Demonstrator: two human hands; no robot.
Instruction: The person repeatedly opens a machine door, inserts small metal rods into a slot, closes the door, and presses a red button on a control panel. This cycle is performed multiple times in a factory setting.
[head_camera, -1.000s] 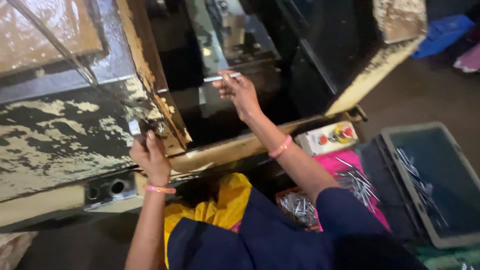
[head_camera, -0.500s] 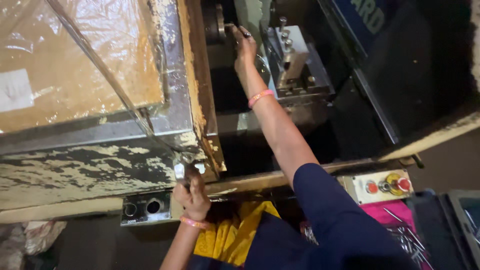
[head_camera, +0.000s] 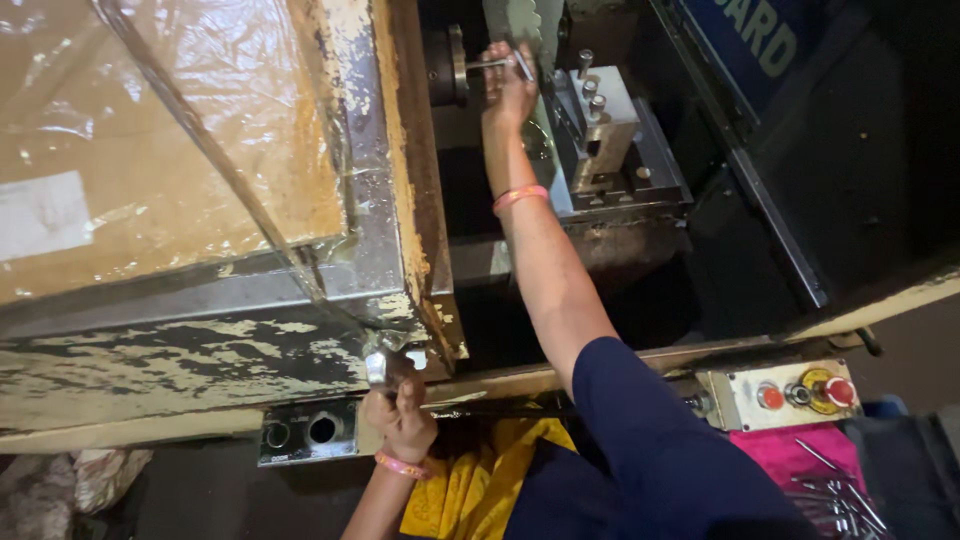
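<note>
My right hand (head_camera: 508, 88) reaches deep into a machine's dark bay and grips a thin metal rod (head_camera: 487, 65) that sticks out of the round chuck (head_camera: 447, 66). A grey tool block (head_camera: 607, 135) with bolts on top stands just right of that hand. My left hand (head_camera: 398, 405) is closed on a small shiny metal handle (head_camera: 378, 366) at the lower corner of the worn, paint-chipped machine cover (head_camera: 200, 360). Both wrists wear pink-orange bands.
A plastic-wrapped brown panel (head_camera: 150, 150) covers the upper left. A control box (head_camera: 780, 395) with red buttons sits at the lower right, above a pink tray (head_camera: 800, 465) holding several thin metal rods. A plate with two round holes (head_camera: 305, 430) lies below the cover.
The view has shifted right and closer. My right hand has gone further into the machine and now holds the rod at the chuck. My left hand stays on the handle.
</note>
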